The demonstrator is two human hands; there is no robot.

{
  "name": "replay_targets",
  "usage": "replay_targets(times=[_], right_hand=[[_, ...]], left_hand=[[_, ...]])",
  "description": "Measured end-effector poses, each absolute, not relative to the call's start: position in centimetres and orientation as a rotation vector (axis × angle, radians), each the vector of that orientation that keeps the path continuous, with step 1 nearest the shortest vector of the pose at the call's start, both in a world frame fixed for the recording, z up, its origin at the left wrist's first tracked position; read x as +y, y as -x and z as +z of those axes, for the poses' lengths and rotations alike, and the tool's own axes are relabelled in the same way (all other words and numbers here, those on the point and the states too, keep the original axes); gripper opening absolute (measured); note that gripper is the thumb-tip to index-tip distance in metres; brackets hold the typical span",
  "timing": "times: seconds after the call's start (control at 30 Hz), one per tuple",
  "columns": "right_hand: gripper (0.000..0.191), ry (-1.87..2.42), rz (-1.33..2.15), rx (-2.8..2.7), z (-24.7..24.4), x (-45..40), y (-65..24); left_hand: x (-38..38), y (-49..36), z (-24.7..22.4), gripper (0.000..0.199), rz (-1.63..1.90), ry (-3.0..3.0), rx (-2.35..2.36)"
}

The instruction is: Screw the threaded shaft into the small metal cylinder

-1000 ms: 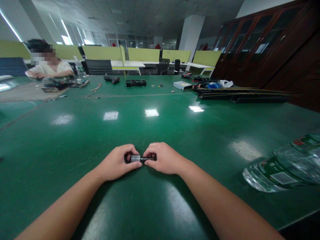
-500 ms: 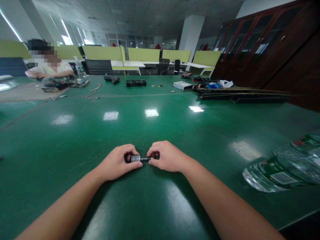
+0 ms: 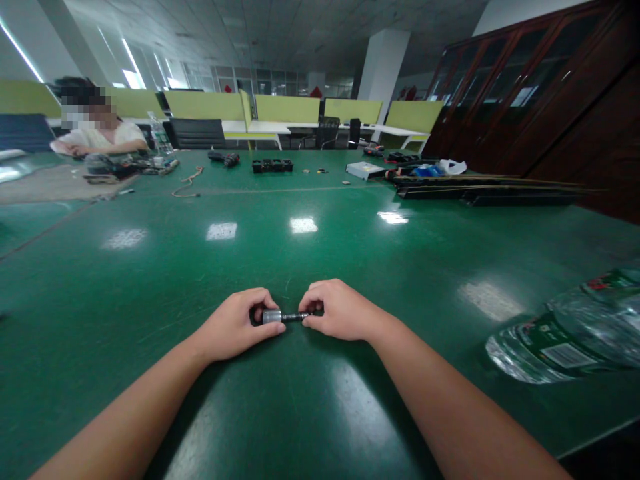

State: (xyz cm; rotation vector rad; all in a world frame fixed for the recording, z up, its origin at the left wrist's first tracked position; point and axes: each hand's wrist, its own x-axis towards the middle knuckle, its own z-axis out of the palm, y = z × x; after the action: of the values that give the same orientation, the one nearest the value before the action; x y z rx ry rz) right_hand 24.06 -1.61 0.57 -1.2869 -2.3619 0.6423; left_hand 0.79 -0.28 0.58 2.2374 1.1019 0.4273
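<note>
A short silver cylinder (image 3: pixel 272 317) lies on its side low over the green table, its left end hidden in my hand. From its right side runs a thin dark rod (image 3: pixel 291 317) with some lighter bands; whether the two are one piece I cannot tell. My left hand (image 3: pixel 239 325) is closed round the cylinder, thumb along its near side. The rod's right end sits between the thumb and fingers of my right hand (image 3: pixel 336 310), which partly cover it.
At the right lies a large clear plastic bottle (image 3: pixel 565 340) with a green label. Along the table's far side are a power drill (image 3: pixel 224 159), a black block-shaped part (image 3: pixel 273 166), a silver box (image 3: pixel 366 171) and long black strips (image 3: pixel 490 190). A person (image 3: pixel 100 130) sits at the far left.
My right hand has shifted slightly right along the rod, and a little more of the rod shows between my hands. My left hand and the cylinder have hardly moved.
</note>
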Motion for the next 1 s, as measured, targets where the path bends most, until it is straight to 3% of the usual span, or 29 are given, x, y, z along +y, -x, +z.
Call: replay_targets(times=[0.3, 0.7, 1.0], right_hand=[[0.014, 1.483, 0.626, -2.314, 1.2, -1.2, -25.5], [0.014, 1.162, 0.752, -2.265, 0.0, -1.8, -22.4], [0.009, 1.178, 0.759, -2.195, -0.5, -1.9, -22.0]], left_hand=[[-0.3, -0.7, 0.6, 0.028, 0.411, -2.242, 1.116], [-0.2, -0.6, 0.3, 0.028, 0.423, -2.267, 1.086], [-0.1, -0.6, 0.4, 0.027, 0.435, -2.216, 1.098]])
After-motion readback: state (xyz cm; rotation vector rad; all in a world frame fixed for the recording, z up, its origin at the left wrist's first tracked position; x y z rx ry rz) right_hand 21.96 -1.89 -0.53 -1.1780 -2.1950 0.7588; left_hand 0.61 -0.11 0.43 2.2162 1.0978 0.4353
